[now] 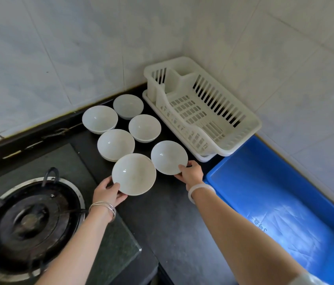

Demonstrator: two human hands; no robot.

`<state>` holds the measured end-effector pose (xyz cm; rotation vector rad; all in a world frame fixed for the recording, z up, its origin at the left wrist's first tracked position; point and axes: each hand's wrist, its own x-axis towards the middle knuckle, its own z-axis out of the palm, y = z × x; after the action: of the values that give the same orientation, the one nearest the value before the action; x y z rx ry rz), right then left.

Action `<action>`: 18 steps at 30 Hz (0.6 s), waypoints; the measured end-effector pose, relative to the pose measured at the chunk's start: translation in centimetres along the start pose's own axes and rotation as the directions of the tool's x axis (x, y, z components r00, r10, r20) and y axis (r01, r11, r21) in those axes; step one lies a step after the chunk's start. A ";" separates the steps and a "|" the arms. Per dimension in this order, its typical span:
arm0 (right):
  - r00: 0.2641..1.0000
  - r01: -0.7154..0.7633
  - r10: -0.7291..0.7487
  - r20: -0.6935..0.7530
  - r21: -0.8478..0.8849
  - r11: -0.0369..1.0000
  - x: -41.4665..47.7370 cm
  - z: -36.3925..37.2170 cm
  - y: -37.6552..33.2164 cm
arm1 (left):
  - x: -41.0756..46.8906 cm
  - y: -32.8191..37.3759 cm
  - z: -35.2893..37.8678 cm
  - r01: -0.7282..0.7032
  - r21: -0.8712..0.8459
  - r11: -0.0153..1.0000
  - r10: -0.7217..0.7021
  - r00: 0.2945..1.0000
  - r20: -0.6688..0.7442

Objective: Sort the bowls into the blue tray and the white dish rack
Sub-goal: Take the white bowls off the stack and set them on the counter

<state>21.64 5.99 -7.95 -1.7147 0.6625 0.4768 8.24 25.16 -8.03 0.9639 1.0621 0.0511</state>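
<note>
Dark countertop [168, 223]; blue tray [264, 182] cropped, lettering [259, 225] perhaps inverted.

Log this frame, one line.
left hand: grips front bowl | right hand: grips right bowl | white dish rack, blue tray: no bowls seen

You have one bit of writing in view: a short line of dark print [260, 224] on the floor of the blue tray [268, 190], near its counter-side wall. It is upside down to you and too blurred to read.
</note>
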 end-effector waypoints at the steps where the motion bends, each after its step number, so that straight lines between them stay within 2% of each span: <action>1: 1.000 -0.003 0.003 0.012 0.009 1.000 0.0 0.1 0.0 | 0.0 0.0 0.0 0.001 -0.007 1.000 -0.001 1.000 -0.004; 7: 0.998 -0.036 0.032 0.056 0.064 0.997 0.4 0.9 -0.4 | 0.0 -0.2 0.2 0.000 -0.032 0.999 -0.001 1.000 -0.028; 18: 0.994 -0.061 0.058 0.093 0.029 0.998 0.4 0.9 -0.8 | -0.5 -0.7 0.7 -0.022 -0.070 0.997 0.015 0.995 -0.097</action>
<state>22.48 6.97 -7.80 -1.6369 0.6525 0.5807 8.22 24.09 -8.11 0.9143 1.1329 0.1513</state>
